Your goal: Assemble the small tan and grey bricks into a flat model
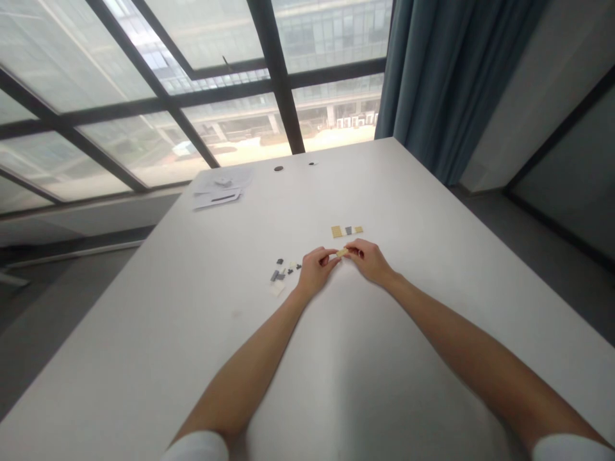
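Observation:
Between my two hands is a small tan building-brick plate [342, 253], held just above the table. The fingertips of my left hand [317, 267] pinch its left end. My right hand [368, 257] grips the right end, its thumb and fingers closed around it. Just beyond my hands lies a row of flat pieces: a tan plate [336, 232], a grey piece [348, 230] and a smaller tan piece [359, 229]. Left of my left hand several loose grey pieces [277, 276] are scattered, with black pieces [280, 261] and a cream flat piece [277, 289] among them.
The white table [192, 307] stretches to the windows. Paper sheets [216, 198] with a dark pen-like object [223, 198] lie at its far left. A dark round disc [278, 169] and a small black-and-white item [313, 164] sit near the far edge. A blue curtain [442, 83] hangs at right.

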`<move>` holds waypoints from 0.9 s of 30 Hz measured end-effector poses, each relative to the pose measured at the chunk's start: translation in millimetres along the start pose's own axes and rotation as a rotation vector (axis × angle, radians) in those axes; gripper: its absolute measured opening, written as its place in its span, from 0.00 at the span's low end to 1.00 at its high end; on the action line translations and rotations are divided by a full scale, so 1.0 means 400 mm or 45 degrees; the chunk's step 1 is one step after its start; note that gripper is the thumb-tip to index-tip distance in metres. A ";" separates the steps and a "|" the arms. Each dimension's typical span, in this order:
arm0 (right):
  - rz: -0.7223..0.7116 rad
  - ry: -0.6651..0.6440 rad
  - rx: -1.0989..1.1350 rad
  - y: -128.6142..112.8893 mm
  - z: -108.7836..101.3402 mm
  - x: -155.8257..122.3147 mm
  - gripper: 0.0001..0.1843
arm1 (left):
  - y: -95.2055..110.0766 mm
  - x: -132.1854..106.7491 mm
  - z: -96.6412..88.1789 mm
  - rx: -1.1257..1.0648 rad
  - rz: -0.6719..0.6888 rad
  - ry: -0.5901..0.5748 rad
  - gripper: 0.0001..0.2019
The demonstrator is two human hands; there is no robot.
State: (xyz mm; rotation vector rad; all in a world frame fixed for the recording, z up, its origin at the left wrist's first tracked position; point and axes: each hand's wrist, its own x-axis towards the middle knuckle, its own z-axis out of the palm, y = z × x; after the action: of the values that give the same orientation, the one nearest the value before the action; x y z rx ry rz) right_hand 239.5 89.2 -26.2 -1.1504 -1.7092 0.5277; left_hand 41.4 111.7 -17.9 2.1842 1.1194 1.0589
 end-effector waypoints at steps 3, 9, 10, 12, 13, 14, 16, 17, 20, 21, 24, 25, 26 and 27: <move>0.012 0.015 0.001 0.003 0.002 -0.001 0.08 | -0.002 0.000 0.001 0.001 -0.016 0.032 0.10; 0.021 0.010 -0.010 0.001 0.000 0.001 0.10 | 0.000 0.000 0.001 0.024 -0.022 0.049 0.09; 0.021 0.007 -0.013 0.000 -0.001 0.001 0.10 | 0.000 0.000 0.001 0.031 -0.023 0.047 0.09; 0.019 0.003 -0.017 -0.003 -0.001 0.002 0.10 | 0.002 0.000 0.001 0.037 -0.023 0.047 0.09; 0.019 0.002 -0.017 -0.004 -0.001 0.002 0.10 | 0.003 0.000 0.001 0.038 -0.022 0.051 0.09; 0.018 0.001 -0.017 -0.004 -0.001 0.001 0.10 | 0.003 0.000 0.001 0.037 -0.021 0.054 0.09; 0.017 -0.004 -0.021 -0.005 0.000 0.000 0.09 | 0.004 -0.001 0.000 0.039 -0.021 0.053 0.09; 0.018 -0.006 -0.024 -0.004 0.000 0.000 0.09 | 0.005 0.000 0.000 0.041 -0.023 0.051 0.09; 0.014 -0.007 -0.043 -0.003 0.002 -0.002 0.10 | 0.005 0.000 -0.002 0.047 -0.030 0.047 0.10; 0.009 -0.007 -0.049 -0.003 0.002 -0.003 0.09 | 0.004 0.000 -0.002 0.048 -0.032 0.049 0.10; -0.012 -0.010 -0.067 -0.004 0.001 -0.003 0.08 | 0.004 0.000 -0.001 0.044 -0.035 0.060 0.10; -0.016 -0.015 -0.073 -0.005 0.001 -0.003 0.08 | 0.003 0.000 0.000 0.045 -0.037 0.063 0.10; -0.019 -0.020 -0.079 -0.005 0.000 -0.003 0.08 | 0.003 0.000 0.000 0.045 -0.039 0.064 0.10; -0.021 -0.027 -0.084 -0.006 0.000 -0.003 0.08 | 0.002 0.000 0.000 0.045 -0.042 0.064 0.10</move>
State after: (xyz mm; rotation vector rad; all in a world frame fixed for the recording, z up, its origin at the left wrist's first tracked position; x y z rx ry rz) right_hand 238.6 87.2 -24.9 -1.1801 -1.7641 0.4783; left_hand 42.0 111.3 -17.4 2.1700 1.2008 1.0927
